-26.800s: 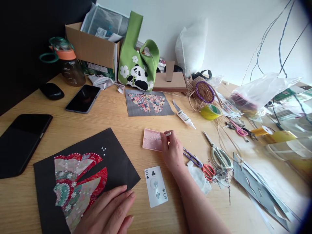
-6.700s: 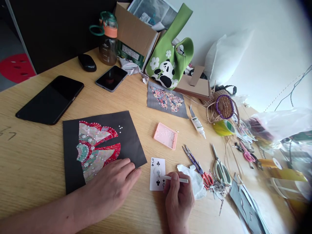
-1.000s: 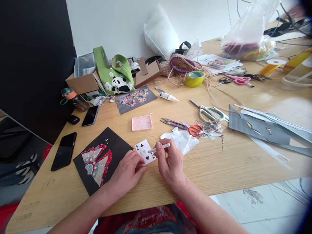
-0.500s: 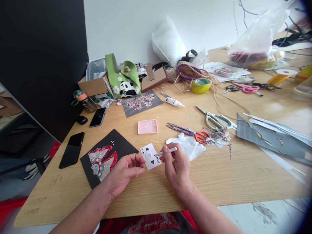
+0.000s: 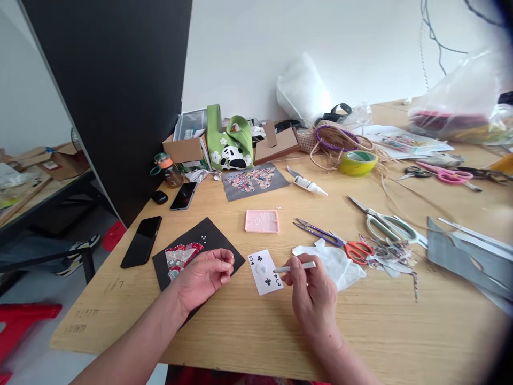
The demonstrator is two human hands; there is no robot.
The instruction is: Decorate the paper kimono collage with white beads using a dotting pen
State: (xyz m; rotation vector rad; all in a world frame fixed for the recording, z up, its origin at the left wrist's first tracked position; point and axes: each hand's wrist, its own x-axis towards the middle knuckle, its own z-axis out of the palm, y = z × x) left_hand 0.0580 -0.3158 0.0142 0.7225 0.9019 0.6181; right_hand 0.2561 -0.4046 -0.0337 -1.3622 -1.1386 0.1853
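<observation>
Between thumb and fingers of my right hand [image 5: 315,291] is a slim white pencil-like stick [image 5: 300,267], its darker tip pointing left at the edge of a three of clubs playing card [image 5: 259,258]. A white blob [image 5: 262,270] sits on the card. My left hand [image 5: 206,275] hovers over a black sheet [image 5: 224,248], fingers loosely curled, with nothing visible in them. It partly hides a red-edged patterned fabric piece [image 5: 180,256] on that sheet. Several tiny white beads [image 5: 203,239] lie near the fabric. More white bits lie in a pink tray [image 5: 262,230] beyond the card.
Right of the card are white cloth [image 5: 332,267], purple snips [image 5: 318,233], orange-handled scissors [image 5: 358,251] and larger scissors [image 5: 387,227]. A glue bottle [image 5: 308,185] and floral fabric [image 5: 256,182] lie farther back. Phones [image 5: 142,241] rest left; a green panda bag [image 5: 230,147] stands behind.
The camera view has turned left, shifting the table rightward in the picture. My left hand has drawn away from the card toward the black sheet. The stick stays in my right hand beside the card.
</observation>
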